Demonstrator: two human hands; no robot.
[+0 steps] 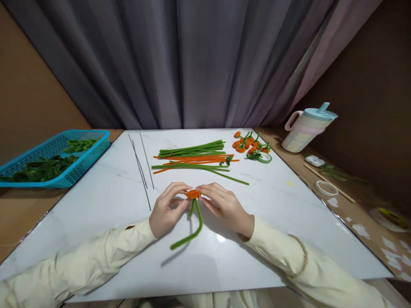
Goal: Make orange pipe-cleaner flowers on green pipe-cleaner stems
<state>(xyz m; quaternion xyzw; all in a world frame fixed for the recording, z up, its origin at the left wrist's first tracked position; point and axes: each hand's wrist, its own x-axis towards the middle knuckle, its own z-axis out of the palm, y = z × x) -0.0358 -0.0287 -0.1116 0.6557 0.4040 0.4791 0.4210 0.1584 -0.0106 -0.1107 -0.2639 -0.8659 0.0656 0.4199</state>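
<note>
Between my fingertips sits a small orange pipe-cleaner pumpkin (193, 194), held a little above the white tabletop. My left hand (169, 208) pinches its left side, and my right hand (226, 208) pinches its right side. From its underside hang two ends of a green pipe cleaner (199, 220): one short, one long and bent toward the lower left. Beyond my hands lie a bundle of green pipe cleaners (192, 149), several orange pipe cleaners (205, 159) and more loose green ones. The fingertips partly cover the pumpkin's sides.
Finished orange pieces with green stems (248, 144) lie at the back right beside a roll of green tape (265, 158). Thin dark wires (138, 160) lie at left. A blue basket (66, 177) holds green leaves. Right of the tabletop stand a tumbler (305, 130) and a white tape roll (326, 188).
</note>
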